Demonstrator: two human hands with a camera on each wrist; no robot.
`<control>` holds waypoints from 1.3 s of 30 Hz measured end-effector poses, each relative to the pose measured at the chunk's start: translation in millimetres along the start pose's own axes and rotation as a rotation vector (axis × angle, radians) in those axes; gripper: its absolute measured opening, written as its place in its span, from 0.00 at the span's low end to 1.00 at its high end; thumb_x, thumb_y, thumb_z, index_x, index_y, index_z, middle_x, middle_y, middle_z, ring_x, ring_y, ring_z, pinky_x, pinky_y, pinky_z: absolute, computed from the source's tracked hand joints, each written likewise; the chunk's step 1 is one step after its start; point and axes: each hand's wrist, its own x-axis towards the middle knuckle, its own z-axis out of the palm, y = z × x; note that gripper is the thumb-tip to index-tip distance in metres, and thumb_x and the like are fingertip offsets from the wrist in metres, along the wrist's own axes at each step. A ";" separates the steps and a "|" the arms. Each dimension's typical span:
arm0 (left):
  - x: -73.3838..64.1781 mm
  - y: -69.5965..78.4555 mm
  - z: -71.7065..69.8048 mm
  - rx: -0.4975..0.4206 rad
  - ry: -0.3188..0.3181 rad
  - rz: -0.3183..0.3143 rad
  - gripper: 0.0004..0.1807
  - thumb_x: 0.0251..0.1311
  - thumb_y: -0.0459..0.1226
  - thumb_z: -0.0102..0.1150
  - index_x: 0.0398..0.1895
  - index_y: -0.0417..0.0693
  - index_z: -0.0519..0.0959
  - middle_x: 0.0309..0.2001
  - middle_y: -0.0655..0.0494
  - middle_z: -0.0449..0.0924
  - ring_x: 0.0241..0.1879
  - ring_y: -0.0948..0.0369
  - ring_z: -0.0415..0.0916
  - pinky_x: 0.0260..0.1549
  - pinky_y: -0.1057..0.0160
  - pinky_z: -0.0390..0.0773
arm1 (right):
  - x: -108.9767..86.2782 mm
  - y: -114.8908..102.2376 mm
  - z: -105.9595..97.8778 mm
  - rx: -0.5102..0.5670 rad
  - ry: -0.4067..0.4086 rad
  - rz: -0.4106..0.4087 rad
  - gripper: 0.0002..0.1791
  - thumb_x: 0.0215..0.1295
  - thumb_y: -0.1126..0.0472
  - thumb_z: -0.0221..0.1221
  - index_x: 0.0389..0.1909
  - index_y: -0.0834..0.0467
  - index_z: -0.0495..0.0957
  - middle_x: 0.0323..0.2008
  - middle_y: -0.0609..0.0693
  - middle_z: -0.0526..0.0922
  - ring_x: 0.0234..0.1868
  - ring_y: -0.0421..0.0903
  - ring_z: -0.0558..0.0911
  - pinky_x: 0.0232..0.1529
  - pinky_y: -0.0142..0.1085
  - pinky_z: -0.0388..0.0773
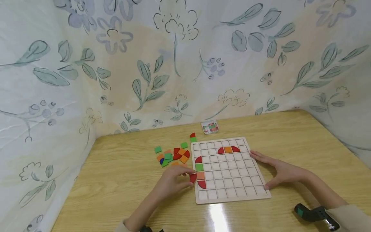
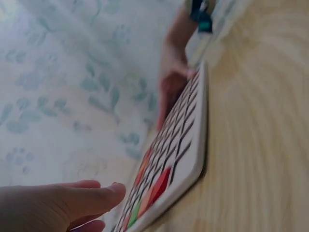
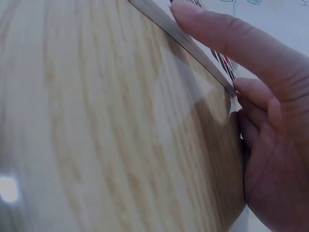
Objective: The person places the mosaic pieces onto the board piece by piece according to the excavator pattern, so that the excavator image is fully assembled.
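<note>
Right of the head view's centre, a square pale-wood grid board [image 1: 230, 183] is touched by the wide-spread right hand [image 1: 285, 172]. By the left hand [image 1: 173, 180], a red quarter-circle tile [image 1: 193, 178] is pinched at the board's left edge; probably light and stiff, it is best edge-gripped. In the left wrist view, it is unseen.

Head camera faces forward-down; close, low wrist views share the board [image 1: 232, 174].

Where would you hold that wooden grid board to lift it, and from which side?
The board is probably best held by its left and right edges, approached from both sides: it lies flat, straight-edged, and the coloured pieces on it might slide if it tilts.
</note>
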 end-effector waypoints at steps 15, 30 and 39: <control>17.1 26.8 38.8 0.159 -0.047 -0.010 0.14 0.49 0.42 0.68 0.41 0.60 0.83 0.36 0.70 0.80 0.37 0.69 0.66 0.35 0.74 0.69 | 5.8 -2.8 -1.9 -0.021 -0.008 -0.022 0.58 0.42 0.53 0.72 0.71 0.60 0.47 0.71 0.64 0.41 0.65 0.17 0.39 0.53 0.09 0.40; 20.4 24.9 50.2 0.266 0.062 0.063 0.13 0.49 0.45 0.68 0.40 0.58 0.83 0.36 0.67 0.83 0.37 0.67 0.70 0.35 0.74 0.69 | 3.3 -2.8 -3.4 -0.015 -0.004 -0.025 0.58 0.42 0.54 0.72 0.71 0.59 0.47 0.71 0.63 0.41 0.65 0.17 0.39 0.53 0.09 0.40; 18.6 26.4 45.4 0.204 0.043 0.008 0.16 0.47 0.47 0.69 0.41 0.57 0.83 0.38 0.67 0.82 0.37 0.69 0.71 0.36 0.73 0.71 | 1.7 -0.5 0.8 -0.010 0.004 0.026 0.59 0.41 0.54 0.72 0.72 0.58 0.47 0.71 0.64 0.41 0.63 0.15 0.39 0.51 0.09 0.40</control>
